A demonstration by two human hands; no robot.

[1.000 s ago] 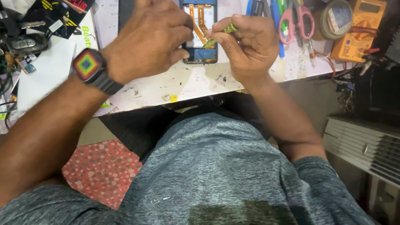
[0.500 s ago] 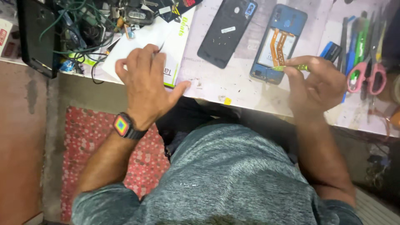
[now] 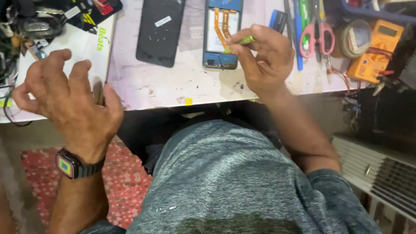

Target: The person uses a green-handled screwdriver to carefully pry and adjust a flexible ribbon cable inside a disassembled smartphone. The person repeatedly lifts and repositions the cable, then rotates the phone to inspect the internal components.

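We hold a slim yellow-green pointed tool (image 3: 237,43) pinched between thumb and fingertips of our right hand (image 3: 265,58), its tip resting on the opened blue-framed phone (image 3: 221,34) that lies face down on the pale, scuffed tabletop (image 3: 173,86). The phone's back cover is already off: its white battery and orange flex ribbons (image 3: 221,24) are bare, and the tool tip sits just beside the lower end of those ribbons. We judge the opening stage done and the work on the inner parts under way; nothing has been lifted out of the frame that we can see, so the inner work and closing up are left. Just to the left of the phone lies a flat black rectangular back panel (image 3: 159,32) with a small white sticker, apart from the frame.

Our left hand (image 3: 71,102) hovers with fingers spread wide and holds nothing, above the tabletop's left edge near a white card (image 3: 86,47); a black-banded wristwatch with a bright square face (image 3: 69,164) sits on that wrist.

To the right of the phone lie pens, pink-handled scissors (image 3: 318,37), a roll of tape (image 3: 353,39) and an orange multimeter (image 3: 379,41). A blue tray rim (image 3: 368,13) shows at the top right; we cannot tell its contents.
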